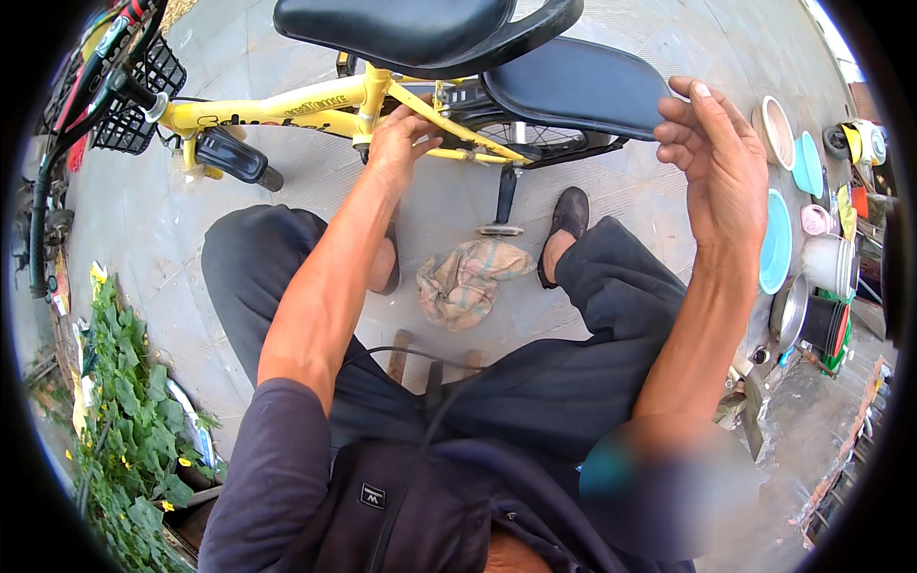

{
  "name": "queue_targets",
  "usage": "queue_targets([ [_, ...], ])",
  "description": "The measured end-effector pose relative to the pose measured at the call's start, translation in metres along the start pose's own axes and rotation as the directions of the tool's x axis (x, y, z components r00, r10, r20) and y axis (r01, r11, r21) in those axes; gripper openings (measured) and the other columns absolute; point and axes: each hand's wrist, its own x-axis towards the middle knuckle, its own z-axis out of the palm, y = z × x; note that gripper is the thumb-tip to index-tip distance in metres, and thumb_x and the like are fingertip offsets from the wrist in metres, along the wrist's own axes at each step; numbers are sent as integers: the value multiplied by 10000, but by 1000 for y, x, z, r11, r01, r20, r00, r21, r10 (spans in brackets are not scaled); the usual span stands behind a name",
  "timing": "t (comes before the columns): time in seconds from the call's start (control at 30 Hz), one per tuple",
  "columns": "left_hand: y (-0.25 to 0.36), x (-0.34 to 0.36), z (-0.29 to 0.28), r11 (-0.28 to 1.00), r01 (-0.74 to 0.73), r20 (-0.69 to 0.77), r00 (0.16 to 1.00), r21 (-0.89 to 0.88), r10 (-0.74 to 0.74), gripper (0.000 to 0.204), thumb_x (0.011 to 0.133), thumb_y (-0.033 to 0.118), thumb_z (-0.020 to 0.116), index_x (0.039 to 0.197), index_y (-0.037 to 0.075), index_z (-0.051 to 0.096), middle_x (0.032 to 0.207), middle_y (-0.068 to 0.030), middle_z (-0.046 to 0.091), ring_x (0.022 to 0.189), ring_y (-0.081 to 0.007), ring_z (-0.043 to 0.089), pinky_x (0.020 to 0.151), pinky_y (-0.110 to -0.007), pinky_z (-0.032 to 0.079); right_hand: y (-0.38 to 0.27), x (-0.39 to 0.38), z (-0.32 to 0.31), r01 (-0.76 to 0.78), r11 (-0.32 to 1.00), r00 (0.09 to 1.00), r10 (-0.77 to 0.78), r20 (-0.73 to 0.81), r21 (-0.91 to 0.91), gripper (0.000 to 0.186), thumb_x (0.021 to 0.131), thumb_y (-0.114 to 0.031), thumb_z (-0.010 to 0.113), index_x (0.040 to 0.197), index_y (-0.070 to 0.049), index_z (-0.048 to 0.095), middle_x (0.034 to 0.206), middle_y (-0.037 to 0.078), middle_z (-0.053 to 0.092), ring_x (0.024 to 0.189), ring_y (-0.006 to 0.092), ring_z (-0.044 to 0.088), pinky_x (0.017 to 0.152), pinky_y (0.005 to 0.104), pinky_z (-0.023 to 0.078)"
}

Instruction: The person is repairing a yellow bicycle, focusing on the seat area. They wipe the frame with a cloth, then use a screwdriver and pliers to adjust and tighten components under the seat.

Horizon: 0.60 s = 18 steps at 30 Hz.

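Bicycle point(375, 93): likely heavy, stiff; frame point(258, 112) best gripped. Left hand point(393, 150): grip cannot be told. Right hand point(723, 158): uncurled, beside rear seat point(585, 86) edge.

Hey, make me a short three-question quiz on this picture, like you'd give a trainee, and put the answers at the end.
1. True or false: the left hand is at the black basket.

2. What lies right by the pedal?
A) a blue basin
B) crumpled checked fabric
C) a leafy green plant

3. Which seat is closer to the right hand: the front seat or the rear seat?

Key:
1. False; it is at the yellow frame.
2. B.
3. The rear seat; the hand is at its back end.
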Motion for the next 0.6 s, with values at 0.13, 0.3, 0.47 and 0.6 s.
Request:
queue_targets([
  [0.13, 7, -3, 1, 1000, 16, 58, 998, 15, -17, 594, 736, 9, 485, 1326, 61, 436, 1111, -74, 536, 998, -192, 514, 924, -382, 451, 2, 1, -1, 16, 1000, 1000, -17, 4, 13, 327, 870, -244, 609, 1018, 48, 611, 849, 137, 644, 685, 153, 614, 597, 248, 502],
  [0.3, 26, 6, -3, 983, 182, 130, 975, -16, -178, 599, 740, 51, 520, 1331, 68, 430, 1117, -90, 518, 1046, -233, 478, 985, -439, 392, 5, 4, -7, 20, 1000, 1000, -21, 12, 24, 347, 870, -251, 604, 1038, 53, 599, 877, 144, 641, 707, 156, 615, 607, 251, 504],
  [0.47, 31, 14, -8, 966, 260, 173, 950, 18, -259, 557, 767, 65, 529, 1318, 70, 452, 1108, -91, 533, 1037, -233, 501, 984, -442, 392, 8, 6, -8, 3, 1000, 1000, -3, 24, 17, 345, 870, -252, 604, 1034, 52, 600, 882, 136, 641, 711, 153, 615, 611, 250, 504],
  [0.6, 36, 19, -6, 954, 294, 168, 939, 61, -300, 524, 788, 70, 528, 1309, 67, 472, 1096, -74, 572, 1019, -224, 542, 979, -428, 395, 8, 10, -13, -22, 999, 999, 20, 34, 43, 337, 873, -250, 603, 1029, 48, 601, 880, 124, 644, 713, 146, 615, 613, 247, 504],
])
